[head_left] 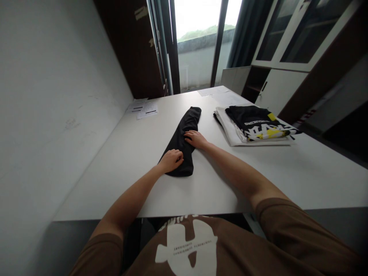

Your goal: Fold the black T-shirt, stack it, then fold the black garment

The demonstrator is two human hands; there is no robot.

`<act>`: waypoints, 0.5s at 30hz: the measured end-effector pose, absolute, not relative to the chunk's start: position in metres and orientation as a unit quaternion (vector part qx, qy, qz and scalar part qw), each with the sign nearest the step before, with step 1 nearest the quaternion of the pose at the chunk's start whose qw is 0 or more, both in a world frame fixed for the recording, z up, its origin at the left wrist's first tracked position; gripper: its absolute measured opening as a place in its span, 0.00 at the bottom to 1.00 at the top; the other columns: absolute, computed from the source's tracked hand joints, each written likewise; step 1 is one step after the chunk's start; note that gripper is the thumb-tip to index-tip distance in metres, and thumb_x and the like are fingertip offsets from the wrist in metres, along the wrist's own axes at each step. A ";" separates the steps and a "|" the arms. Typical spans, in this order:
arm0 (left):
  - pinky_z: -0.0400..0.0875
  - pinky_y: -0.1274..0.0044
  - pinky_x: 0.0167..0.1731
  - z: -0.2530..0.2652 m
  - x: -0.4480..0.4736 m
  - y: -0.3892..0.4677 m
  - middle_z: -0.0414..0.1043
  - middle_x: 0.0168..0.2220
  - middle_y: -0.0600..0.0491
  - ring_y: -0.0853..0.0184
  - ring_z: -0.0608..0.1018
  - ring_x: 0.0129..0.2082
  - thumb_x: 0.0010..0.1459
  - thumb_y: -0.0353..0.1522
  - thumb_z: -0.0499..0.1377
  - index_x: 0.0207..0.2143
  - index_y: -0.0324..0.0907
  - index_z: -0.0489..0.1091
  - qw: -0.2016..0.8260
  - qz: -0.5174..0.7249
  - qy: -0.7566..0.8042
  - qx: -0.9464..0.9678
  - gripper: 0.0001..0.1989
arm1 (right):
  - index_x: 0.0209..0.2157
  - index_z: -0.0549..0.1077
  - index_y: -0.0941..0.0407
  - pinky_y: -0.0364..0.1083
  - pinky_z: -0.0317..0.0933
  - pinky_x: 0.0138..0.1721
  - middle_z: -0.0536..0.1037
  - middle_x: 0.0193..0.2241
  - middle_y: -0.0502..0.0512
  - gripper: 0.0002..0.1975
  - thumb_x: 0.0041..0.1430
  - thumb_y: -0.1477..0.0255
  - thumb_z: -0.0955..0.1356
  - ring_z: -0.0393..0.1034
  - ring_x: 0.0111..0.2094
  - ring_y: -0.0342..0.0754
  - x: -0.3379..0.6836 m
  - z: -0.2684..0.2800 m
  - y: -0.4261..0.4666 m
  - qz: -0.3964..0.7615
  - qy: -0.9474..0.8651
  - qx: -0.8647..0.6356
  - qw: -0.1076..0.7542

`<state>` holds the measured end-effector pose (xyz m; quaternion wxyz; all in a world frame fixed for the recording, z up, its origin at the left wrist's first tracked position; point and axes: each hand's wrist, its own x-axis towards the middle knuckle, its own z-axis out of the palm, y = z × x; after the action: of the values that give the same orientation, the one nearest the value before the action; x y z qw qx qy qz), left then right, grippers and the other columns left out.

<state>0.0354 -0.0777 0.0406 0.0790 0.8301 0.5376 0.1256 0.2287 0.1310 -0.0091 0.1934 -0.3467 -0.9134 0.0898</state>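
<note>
Left hand [171,160]: your fingers curl on the black garment [178,140], near end; gripping, can't tell.
Right hand [196,139]: yours rests farther, fingers extended.

The window [198,19] beyond the table [115,191] supplies light and clips white; the wall [57,76] left of the table is dim.

Papers [148,110] and a glass-fronted cabinet [301,36] suggest an office.

Long folded black cloth garment [178,142]: matt, lightly creased. Wide white tabletop [123,153]: smooth, slight sheen. Printed white sheets [148,110]: paper.
</note>
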 end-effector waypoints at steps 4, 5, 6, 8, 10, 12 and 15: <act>0.71 0.66 0.49 0.040 0.035 -0.078 0.77 0.40 0.51 0.58 0.77 0.43 0.72 0.33 0.61 0.39 0.46 0.72 0.083 0.128 0.538 0.829 0.05 | 0.66 0.81 0.51 0.62 0.59 0.77 0.77 0.70 0.57 0.22 0.77 0.63 0.68 0.66 0.74 0.61 0.228 -0.009 0.131 0.089 -0.912 -0.351 0.192; 0.71 0.66 0.49 0.040 0.035 -0.078 0.77 0.40 0.51 0.58 0.77 0.44 0.72 0.33 0.61 0.39 0.46 0.72 0.083 0.129 0.538 0.829 0.05 | 0.66 0.81 0.51 0.62 0.59 0.77 0.77 0.70 0.57 0.22 0.77 0.63 0.68 0.66 0.74 0.61 0.228 -0.009 0.130 0.088 -0.912 -0.352 0.192; 0.71 0.66 0.49 0.040 0.035 -0.078 0.77 0.40 0.51 0.58 0.78 0.44 0.72 0.33 0.61 0.39 0.46 0.72 0.084 0.130 0.538 0.829 0.05 | 0.66 0.81 0.52 0.62 0.59 0.77 0.77 0.70 0.57 0.22 0.77 0.63 0.68 0.66 0.74 0.61 0.228 -0.009 0.130 0.087 -0.912 -0.352 0.192; 0.71 0.66 0.48 0.041 0.035 -0.078 0.77 0.40 0.51 0.58 0.78 0.44 0.72 0.33 0.61 0.39 0.46 0.72 0.085 0.132 0.538 0.828 0.05 | 0.66 0.81 0.52 0.62 0.59 0.77 0.77 0.70 0.58 0.22 0.77 0.63 0.68 0.67 0.74 0.62 0.228 -0.008 0.129 0.085 -0.912 -0.351 0.193; 0.71 0.66 0.49 0.041 0.036 -0.079 0.77 0.40 0.51 0.58 0.78 0.44 0.72 0.32 0.61 0.38 0.46 0.72 0.087 0.133 0.539 0.827 0.05 | 0.66 0.81 0.52 0.62 0.59 0.76 0.77 0.70 0.58 0.22 0.77 0.63 0.68 0.67 0.74 0.62 0.228 -0.007 0.129 0.086 -0.912 -0.351 0.192; 0.71 0.66 0.49 0.041 0.036 -0.079 0.77 0.40 0.51 0.58 0.78 0.44 0.72 0.32 0.61 0.38 0.46 0.72 0.087 0.133 0.541 0.826 0.05 | 0.66 0.81 0.52 0.62 0.59 0.76 0.76 0.70 0.58 0.22 0.77 0.63 0.68 0.67 0.74 0.62 0.228 -0.007 0.128 0.087 -0.912 -0.352 0.191; 0.71 0.66 0.49 0.041 0.036 -0.078 0.77 0.40 0.51 0.58 0.77 0.43 0.72 0.32 0.61 0.39 0.46 0.72 0.086 0.131 0.541 0.827 0.05 | 0.66 0.81 0.52 0.62 0.59 0.76 0.76 0.70 0.58 0.22 0.77 0.63 0.68 0.66 0.74 0.62 0.229 -0.006 0.128 0.088 -0.912 -0.353 0.190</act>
<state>0.0362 -0.0784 0.0413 0.0864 0.8266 0.5405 0.1309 0.2288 0.1282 -0.0063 0.1905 -0.3531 -0.9117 0.0882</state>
